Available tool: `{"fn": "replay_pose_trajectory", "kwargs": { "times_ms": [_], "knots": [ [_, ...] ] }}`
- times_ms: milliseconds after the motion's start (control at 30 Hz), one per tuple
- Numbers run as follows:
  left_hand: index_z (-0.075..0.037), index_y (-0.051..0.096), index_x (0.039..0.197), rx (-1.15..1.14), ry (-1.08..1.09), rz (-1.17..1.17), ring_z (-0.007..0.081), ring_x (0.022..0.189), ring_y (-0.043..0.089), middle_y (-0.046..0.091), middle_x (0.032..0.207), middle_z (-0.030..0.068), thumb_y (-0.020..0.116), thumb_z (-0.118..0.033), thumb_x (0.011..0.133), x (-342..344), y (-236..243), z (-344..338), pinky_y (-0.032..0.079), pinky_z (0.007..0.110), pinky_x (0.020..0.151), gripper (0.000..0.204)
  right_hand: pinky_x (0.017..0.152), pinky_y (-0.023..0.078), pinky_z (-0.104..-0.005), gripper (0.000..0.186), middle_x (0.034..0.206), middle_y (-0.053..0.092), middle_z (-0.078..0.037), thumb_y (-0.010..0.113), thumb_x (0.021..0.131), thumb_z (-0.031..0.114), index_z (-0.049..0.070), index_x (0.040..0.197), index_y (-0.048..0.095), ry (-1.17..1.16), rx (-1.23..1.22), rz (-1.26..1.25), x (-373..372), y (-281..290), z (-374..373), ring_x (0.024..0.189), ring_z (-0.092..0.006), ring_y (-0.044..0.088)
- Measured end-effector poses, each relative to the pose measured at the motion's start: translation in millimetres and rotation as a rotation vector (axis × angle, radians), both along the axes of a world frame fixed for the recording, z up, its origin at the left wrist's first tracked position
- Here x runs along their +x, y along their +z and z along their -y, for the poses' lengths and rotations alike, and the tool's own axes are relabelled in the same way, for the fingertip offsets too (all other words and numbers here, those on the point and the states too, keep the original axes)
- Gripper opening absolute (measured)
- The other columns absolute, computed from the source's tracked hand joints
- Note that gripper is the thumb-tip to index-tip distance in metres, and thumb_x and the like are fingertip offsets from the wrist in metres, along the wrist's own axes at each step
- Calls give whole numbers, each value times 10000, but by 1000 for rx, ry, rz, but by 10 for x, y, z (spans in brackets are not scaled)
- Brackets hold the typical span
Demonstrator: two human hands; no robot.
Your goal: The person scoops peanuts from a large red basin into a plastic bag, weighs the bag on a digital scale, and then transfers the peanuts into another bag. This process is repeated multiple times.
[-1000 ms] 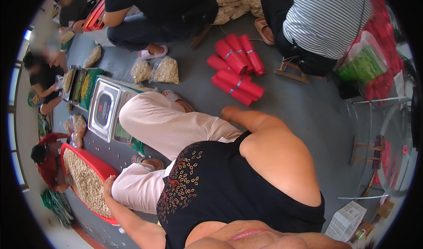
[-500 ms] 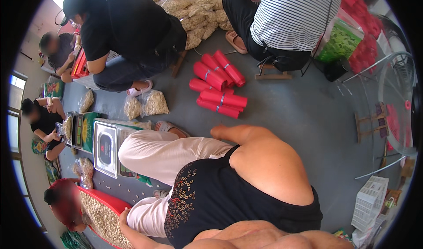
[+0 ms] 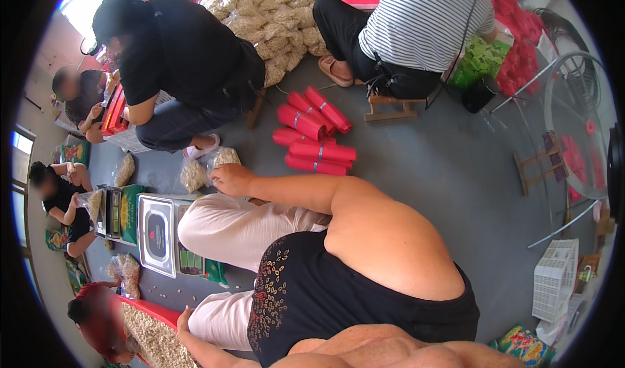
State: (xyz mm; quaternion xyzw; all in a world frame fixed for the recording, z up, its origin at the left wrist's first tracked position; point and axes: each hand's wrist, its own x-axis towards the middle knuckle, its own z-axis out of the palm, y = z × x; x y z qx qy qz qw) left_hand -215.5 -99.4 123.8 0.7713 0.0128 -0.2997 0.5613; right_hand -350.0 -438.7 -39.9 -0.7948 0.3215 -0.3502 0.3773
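My right hand [image 3: 229, 179] reaches forward over my raised knee, fingers loosely bent and apart, just in front of two clear bags of pale pieces [image 3: 193, 176]; whether it touches one I cannot tell. My left hand [image 3: 185, 322], low on the left, grips the rim of a red tub [image 3: 165, 316] heaped with pale, small pieces. Beside my knee stands a steel-topped scale [image 3: 155, 231], with a smaller bagged batch [image 3: 125, 277] between it and the tub. Several banded red rolls [image 3: 312, 127] lie on the floor beyond my right hand.
Co-workers sit around: dark shirts [image 3: 182, 49], [image 3: 62, 192], striped top [image 3: 423, 23], red top [image 3: 94, 329]. Filled bags are piled [image 3: 273, 23] at the back. A wooden stool [image 3: 530, 166], clear hose [image 3: 566, 62] and white plastic crate [image 3: 553, 280] stand on the right.
My right hand has risen and moved forward-left toward the bags. The view has shifted, showing more of the pile and co-workers. My left hand stays on the tub's rim.
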Motion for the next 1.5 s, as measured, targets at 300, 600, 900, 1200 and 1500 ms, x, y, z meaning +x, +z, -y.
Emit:
{"fn": "replay_pose_trajectory", "kwargs": {
  "times_ms": [300,600,900,1200,1500],
  "knots": [
    [-43,642,883,-21,37,-1,220,773,608,642,833,105,615,-291,833,-381,321,1,495,350,759,254,842,477,-437,200,941,645,-164,525,843,169,50,932,659,4,-78,-42,152,-278,-499,934,-357,600],
    [-23,628,925,96,-193,82,212,796,615,645,815,98,583,-330,881,822,-439,-395,490,336,734,313,785,497,-483,242,890,667,-208,519,795,208,45,868,682,86,87,-155,116,-650,-432,843,-390,631],
    [-12,611,996,323,-410,53,188,741,613,643,798,88,600,-332,899,2496,-1694,-1060,496,304,654,335,764,503,-469,248,909,676,-180,537,812,240,83,909,703,177,156,-225,160,-838,-413,838,-379,639],
    [1,585,1056,162,-282,146,175,697,623,646,806,81,606,-310,924,2772,-2011,-1131,512,290,574,339,717,514,-444,196,880,675,-170,583,794,213,96,903,697,84,7,-217,132,-578,-27,820,-354,647],
    [-31,667,1031,196,198,417,161,637,587,655,818,85,606,-207,891,1881,-3107,-2435,466,298,540,233,556,442,-448,204,670,557,-179,540,913,188,47,768,560,256,-644,271,1414,625,-192,610,-364,558]
  ]
}}
